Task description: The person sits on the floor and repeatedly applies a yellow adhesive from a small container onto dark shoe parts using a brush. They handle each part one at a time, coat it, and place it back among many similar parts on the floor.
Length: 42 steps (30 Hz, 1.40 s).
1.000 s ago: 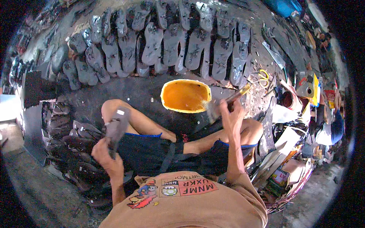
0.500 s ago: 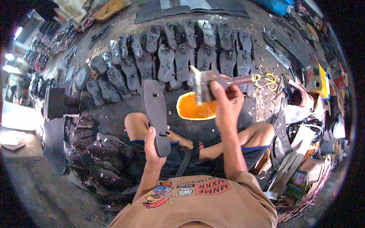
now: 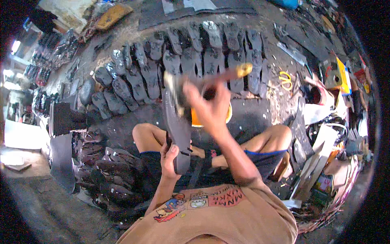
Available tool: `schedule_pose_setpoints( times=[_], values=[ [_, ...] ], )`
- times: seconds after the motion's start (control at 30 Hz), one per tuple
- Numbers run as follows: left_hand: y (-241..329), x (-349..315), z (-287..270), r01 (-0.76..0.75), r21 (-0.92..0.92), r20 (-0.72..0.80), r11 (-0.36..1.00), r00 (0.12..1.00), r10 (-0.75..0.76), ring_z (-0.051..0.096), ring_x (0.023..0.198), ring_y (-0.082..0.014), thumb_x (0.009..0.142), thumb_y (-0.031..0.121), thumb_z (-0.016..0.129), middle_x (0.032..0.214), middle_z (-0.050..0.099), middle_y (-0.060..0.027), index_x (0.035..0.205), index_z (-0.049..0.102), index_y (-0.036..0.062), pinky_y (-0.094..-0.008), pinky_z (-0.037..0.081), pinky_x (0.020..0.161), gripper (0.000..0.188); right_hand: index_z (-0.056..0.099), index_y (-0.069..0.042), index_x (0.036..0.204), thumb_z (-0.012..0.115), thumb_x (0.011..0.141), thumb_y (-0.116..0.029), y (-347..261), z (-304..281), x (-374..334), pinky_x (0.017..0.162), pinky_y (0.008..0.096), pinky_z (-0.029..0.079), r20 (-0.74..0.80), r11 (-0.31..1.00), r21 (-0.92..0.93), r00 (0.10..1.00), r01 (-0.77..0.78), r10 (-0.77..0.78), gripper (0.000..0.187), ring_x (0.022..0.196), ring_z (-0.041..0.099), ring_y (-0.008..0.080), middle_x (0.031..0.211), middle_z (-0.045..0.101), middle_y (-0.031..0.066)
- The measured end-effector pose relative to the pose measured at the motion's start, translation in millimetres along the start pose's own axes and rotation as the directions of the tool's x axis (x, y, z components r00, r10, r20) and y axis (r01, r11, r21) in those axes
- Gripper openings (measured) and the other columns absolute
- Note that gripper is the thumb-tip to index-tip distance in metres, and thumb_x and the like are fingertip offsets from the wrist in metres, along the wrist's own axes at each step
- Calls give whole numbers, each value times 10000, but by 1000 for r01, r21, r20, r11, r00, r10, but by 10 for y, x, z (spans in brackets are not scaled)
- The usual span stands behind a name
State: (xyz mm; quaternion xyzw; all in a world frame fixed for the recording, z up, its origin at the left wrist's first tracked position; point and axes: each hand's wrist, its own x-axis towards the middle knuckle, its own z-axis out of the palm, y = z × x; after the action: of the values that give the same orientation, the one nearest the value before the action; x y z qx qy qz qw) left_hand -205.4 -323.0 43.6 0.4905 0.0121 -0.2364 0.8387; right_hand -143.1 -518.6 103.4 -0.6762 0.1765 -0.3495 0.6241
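A dark grey sandal sole (image 3: pixel 178 132) is held upright by its lower end in my left hand (image 3: pixel 169 156), thumb across its face. My right hand (image 3: pixel 209 103) grips a paintbrush (image 3: pixel 227 75) with a brown, yellow-tipped handle. Blurred by motion, the brush's pale bristles lie against the upper end of the sole. An orange-yellow container (image 3: pixel 226 118) with orange inside stands just behind my right hand, which partly hides it.
Rows of dark soles (image 3: pixel 140 79) lie on the floor ahead. Yellow-handled scissors (image 3: pixel 285 81) rest at the right, near a roll of tape (image 3: pixel 316 96). Piled sandals (image 3: pixel 115 162) are on my left. Cut strips and scraps (image 3: pixel 313 162) crowd my right side.
My right hand has swung left with the paintbrush, from above the container onto the upper sole. The sole has shifted slightly right and tilted.
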Motion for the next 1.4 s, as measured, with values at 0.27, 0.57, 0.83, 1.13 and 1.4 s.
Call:
schedule_pose_setpoints(
  times=[0.27,0.57,0.83,1.13,1.4],
  values=[
    [144,399,209,-224,-355,126,907,950,284,591,1261,-267,1062,595,386,1392,604,-120,1452,505,78,-437,467,1084,659,737,-38,919,874,782,-224,-217,-120,-587,654,325,527,134,994,-68,988,84,-74,269,701,665,171,815,721,80],
    [16,479,99,-124,-352,-54,928,992,113,583,1286,-261,1079,545,375,1419,590,-106,1475,490,112,-451,448,1127,599,737,-41,971,878,791,-231,-127,-139,-560,604,362,535,151,991,-91,985,99,-84,297,649,680,208,809,729,110],
    [159,503,88,-194,-239,-171,951,973,156,576,1279,-249,1053,495,463,1402,591,-110,1449,502,141,-460,481,1077,533,704,-29,951,870,820,-175,0,-126,-251,659,294,530,-237,975,156,953,-155,190,257,750,646,137,819,716,35],
    [2490,1387,-1257,-609,-206,-284,766,786,549,691,982,-285,939,347,655,1115,714,-132,1191,635,59,-463,572,865,383,673,50,1167,699,950,-207,542,-826,-245,840,343,523,-208,931,-128,927,-341,311,338,945,621,186,1086,700,116],
    [1957,3427,-2458,-448,-491,-383,747,881,276,618,1139,-299,932,352,692,1218,670,-109,1231,611,100,-542,501,991,400,599,102,1277,719,977,-314,1041,-1043,-298,967,376,488,-324,857,-299,889,-420,323,527,1046,618,261,1211,672,169]
  ],
)
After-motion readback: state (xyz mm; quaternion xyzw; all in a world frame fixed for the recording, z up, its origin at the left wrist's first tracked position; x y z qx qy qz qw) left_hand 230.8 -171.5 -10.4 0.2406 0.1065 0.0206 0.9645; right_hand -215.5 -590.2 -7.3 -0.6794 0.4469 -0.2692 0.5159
